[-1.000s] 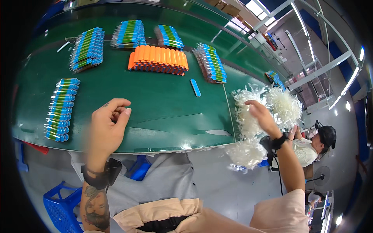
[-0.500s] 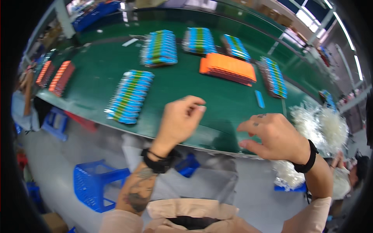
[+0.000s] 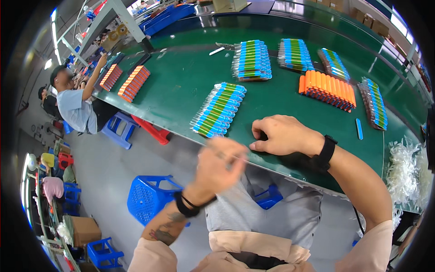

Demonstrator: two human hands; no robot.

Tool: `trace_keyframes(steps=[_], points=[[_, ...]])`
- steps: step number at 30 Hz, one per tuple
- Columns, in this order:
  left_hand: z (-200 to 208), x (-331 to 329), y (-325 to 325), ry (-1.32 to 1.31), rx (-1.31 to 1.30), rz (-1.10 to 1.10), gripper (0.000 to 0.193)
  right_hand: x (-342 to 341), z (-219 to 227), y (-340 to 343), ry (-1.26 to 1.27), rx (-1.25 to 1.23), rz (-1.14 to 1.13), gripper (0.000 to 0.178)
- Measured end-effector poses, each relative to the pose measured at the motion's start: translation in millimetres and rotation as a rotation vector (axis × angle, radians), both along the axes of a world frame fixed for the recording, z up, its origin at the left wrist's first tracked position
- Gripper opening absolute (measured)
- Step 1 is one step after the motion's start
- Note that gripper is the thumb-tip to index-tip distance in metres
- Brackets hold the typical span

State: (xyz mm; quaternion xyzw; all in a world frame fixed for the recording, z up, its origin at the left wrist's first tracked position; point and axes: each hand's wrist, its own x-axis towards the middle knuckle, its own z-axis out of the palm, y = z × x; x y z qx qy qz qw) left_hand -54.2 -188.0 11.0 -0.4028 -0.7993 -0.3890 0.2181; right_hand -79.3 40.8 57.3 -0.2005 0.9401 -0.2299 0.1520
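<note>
Head view only. Right hand (image 3: 282, 134) rests knuckles-up on green table (image 3: 181, 86) near its front edge, fingers curled under, thumb tip touching the surface; nothing visibly in the grip, can't tell if sth small is under the fingers. Black wristband on that wrist. Left hand (image 3: 220, 164) is blurred, just off the table's front edge and a bit below-left of the right hand, fingers bunched loosely; a thin pale sliver shows at the fingertips but too blurred to say what, so can't tell if it holds anything. Black band on left wrist too, tattooed forearm.

Nearest items: row of blue/green tubes w/ clear tips (image 3: 219, 109), lying side by side on the table just above-left of both hands, apart from them. Further back: second blue/green row (image 3: 252, 60), third one (image 3: 294, 54), a smaller row (image 3: 334, 63) and another at far right (image 3: 374, 102). Orange tube row (image 3: 327, 89) sits behind the right hand, well apart. Single blue tube (image 3: 359, 128) lies alone right of the right wrist. Clear plastic bags pile (image 3: 405, 167) at right table end.

Left side: another person (image 3: 74, 102) seated at the table, arm raised to orange-striped rows (image 3: 134, 83). Blue stool (image 3: 147, 198) on floor below left hand.
</note>
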Motion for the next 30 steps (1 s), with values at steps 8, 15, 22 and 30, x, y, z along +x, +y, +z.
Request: trace_keyframes(steps=[8,15,22,30], points=[[37,-62,-60,0.035,-0.465,0.111,0.033,27,-10,-38,0.330,-0.107,0.136,0.063],[26,-76,-54,0.019,-0.449,0.059,0.012,16,-17,-43,0.313,0.006,0.152,0.074],[39,-101,-57,-0.173,0.124,0.291,0.019,11,-17,-51,0.311,0.006,0.138,0.074],[102,-137,-72,-0.328,0.921,0.173,0.033,17,-9,-49,0.251,0.032,0.107,0.079]])
